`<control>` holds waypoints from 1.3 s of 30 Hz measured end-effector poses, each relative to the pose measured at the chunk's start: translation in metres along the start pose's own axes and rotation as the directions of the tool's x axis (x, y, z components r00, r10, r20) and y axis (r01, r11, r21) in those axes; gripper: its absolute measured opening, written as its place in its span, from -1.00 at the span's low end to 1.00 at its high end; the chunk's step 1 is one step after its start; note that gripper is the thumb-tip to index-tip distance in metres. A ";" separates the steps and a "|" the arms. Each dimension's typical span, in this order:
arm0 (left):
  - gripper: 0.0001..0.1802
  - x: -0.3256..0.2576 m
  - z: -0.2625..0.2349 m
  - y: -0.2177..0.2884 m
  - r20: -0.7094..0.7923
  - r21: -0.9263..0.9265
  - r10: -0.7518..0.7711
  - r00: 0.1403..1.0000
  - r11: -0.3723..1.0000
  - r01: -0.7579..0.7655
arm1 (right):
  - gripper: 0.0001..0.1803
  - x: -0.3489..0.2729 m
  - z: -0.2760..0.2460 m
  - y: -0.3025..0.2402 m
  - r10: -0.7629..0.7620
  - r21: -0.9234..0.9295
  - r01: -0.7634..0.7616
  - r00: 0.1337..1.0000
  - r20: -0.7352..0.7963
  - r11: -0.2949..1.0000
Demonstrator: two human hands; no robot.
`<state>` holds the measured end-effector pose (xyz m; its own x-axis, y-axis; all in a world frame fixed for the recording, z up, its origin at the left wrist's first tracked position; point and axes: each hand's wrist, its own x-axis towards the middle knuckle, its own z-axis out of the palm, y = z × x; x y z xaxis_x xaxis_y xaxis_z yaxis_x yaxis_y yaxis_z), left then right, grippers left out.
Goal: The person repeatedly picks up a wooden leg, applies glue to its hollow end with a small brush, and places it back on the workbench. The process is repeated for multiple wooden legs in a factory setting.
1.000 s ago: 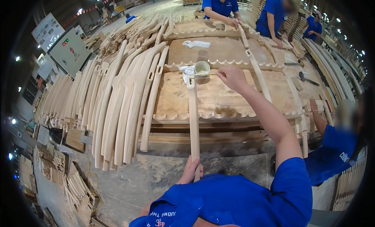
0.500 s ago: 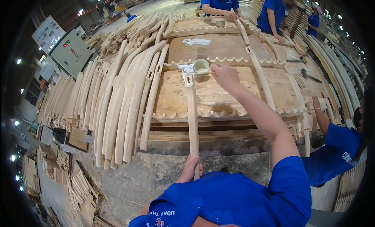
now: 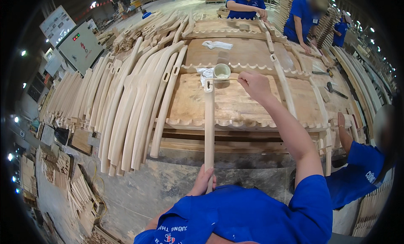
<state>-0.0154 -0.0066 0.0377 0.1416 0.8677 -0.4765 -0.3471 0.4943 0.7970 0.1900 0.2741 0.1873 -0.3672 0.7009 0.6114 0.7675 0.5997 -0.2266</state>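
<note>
My left hand (image 3: pixel 203 180) is wrapped round the near end of a long pale wooden leg (image 3: pixel 209 126), close to my body. The leg points away from me over the bench edge, and a slot is cut in its far end. My right hand (image 3: pixel 255 85) pinches a thin stick (image 3: pixel 227 79), whose far tip reaches the slotted end. Just behind the stick stands a round tub (image 3: pixel 221 71) with pale stuff inside. A crumpled white cloth (image 3: pixel 205 74) lies beside the tub.
Many shaped wooden legs (image 3: pixel 139 101) lean in a row at left. Scalloped wooden rails (image 3: pixel 252 123) cross the bench (image 3: pixel 189 97). A second white cloth (image 3: pixel 217 44) and a hammer (image 3: pixel 334 90) lie farther off. Co-workers stand across the bench, and one (image 3: pixel 357 172) is close at right.
The view has shifted slightly. My right hand has drawn a little to the right with the stick, whose tip stays at the slotted end. My left hand keeps its hold on the leg.
</note>
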 end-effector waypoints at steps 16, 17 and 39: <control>-0.60 0.073 -0.052 -0.058 0.073 0.144 0.269 0.960 0.950 -0.277 | -0.93 -0.007 -0.107 -0.047 -0.108 -0.184 0.120 0.991 0.077 0.976; -0.60 0.074 -0.052 -0.059 0.062 0.154 0.274 0.960 0.947 -0.280 | -0.93 -0.005 -0.111 -0.051 -0.129 -0.225 0.149 0.987 0.101 0.963; -0.75 0.049 -0.047 -0.040 0.083 0.114 0.162 0.983 0.979 -0.171 | -0.97 0.023 -0.090 -0.090 -0.274 -0.250 0.332 0.931 0.243 0.909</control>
<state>-0.0376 0.0138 -0.0353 0.1602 0.9375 -0.3088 -0.2581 0.3417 0.9037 0.1597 0.2015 0.2896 -0.6793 0.5820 0.4471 0.7072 0.6820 0.1867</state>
